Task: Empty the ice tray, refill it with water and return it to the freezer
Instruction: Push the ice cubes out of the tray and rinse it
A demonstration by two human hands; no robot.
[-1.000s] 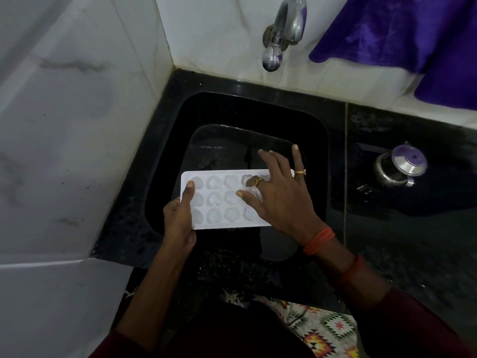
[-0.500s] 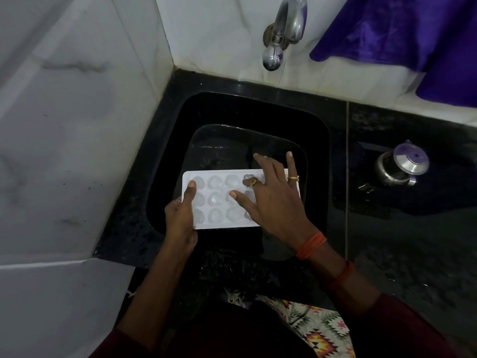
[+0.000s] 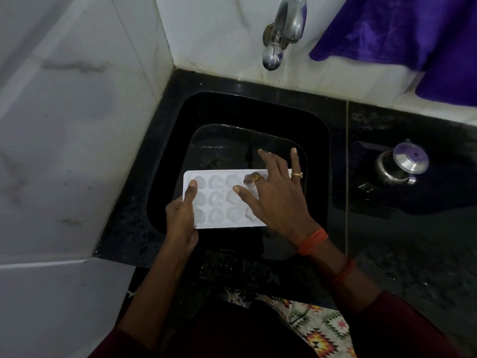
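Tray (image 3: 219,200) hangs level over the black sink (image 3: 232,112), lower centre of the frame, where it was a second ago; it has hardly moved. The left hand (image 3: 180,218) grips its left end as before, thumb flat on top, the other fingers hidden underneath.

The only real change is in the right hand (image 3: 276,200). It slid a little toward the left half a second ago and has now come back to the tray's right part. Its fingers are spread apart. The thumb tip rests on a middle cell, the ringed forefinger is bent down into a cell in the top row, and the outer fingers reach past the far edge.

The cells look pale and glassy, probably ice still in place, though I cannot tell for sure. The tap (image 3: 281,34) at the top centre shows no water. By my reading, emptying is barely under way: the hand is working cubes loose, and refilling has not begun.
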